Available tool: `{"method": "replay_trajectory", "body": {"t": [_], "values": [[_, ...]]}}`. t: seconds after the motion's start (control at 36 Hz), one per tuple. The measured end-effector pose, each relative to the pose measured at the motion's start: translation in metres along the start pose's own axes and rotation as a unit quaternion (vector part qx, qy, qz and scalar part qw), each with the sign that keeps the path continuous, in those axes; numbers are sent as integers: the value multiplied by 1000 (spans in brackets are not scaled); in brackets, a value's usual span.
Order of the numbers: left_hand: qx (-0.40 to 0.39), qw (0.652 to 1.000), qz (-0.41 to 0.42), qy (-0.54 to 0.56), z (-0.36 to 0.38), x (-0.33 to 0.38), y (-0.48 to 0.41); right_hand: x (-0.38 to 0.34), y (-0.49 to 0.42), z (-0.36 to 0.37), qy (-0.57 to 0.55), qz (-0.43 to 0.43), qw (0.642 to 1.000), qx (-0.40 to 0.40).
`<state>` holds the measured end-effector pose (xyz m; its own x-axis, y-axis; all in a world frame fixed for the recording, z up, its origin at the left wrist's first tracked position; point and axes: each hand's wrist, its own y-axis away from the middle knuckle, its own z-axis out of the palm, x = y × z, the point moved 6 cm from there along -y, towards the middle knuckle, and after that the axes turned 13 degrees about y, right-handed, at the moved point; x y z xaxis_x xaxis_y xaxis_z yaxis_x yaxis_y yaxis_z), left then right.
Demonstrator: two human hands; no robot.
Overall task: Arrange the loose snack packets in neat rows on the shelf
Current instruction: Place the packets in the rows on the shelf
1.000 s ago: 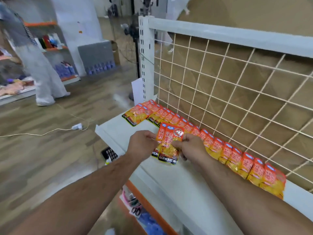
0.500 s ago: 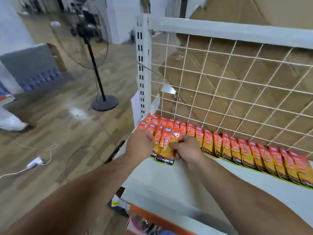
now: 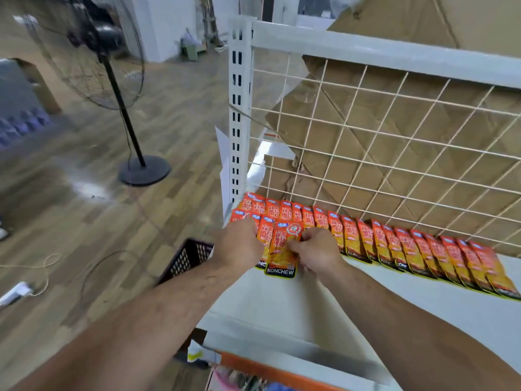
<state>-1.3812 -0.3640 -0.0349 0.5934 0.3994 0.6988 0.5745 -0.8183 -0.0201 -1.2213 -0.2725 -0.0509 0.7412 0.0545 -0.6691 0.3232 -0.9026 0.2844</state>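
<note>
Both forearms bare, reaching forward and converging at the front snack packet (image 3: pixel 282 251). Left hand (image 3: pixel 242 244) palm down just left of that packet, knuckles up, fingers curled over the packets beside it, wrist straight. Right hand (image 3: pixel 315 253) just right of the packet, fingers bent, thumb and fingertips pinching its right edge. Hands close together, the packet between them, not touching each other. Right forearm entering from lower right, left from lower left.
</note>
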Motion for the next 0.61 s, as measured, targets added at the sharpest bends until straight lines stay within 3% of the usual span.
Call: {"method": "replay_trajectory", "body": {"t": [0.61], "values": [[14, 994, 57, -97, -33, 8, 10, -21, 2, -10, 246, 0, 966, 79]]}}
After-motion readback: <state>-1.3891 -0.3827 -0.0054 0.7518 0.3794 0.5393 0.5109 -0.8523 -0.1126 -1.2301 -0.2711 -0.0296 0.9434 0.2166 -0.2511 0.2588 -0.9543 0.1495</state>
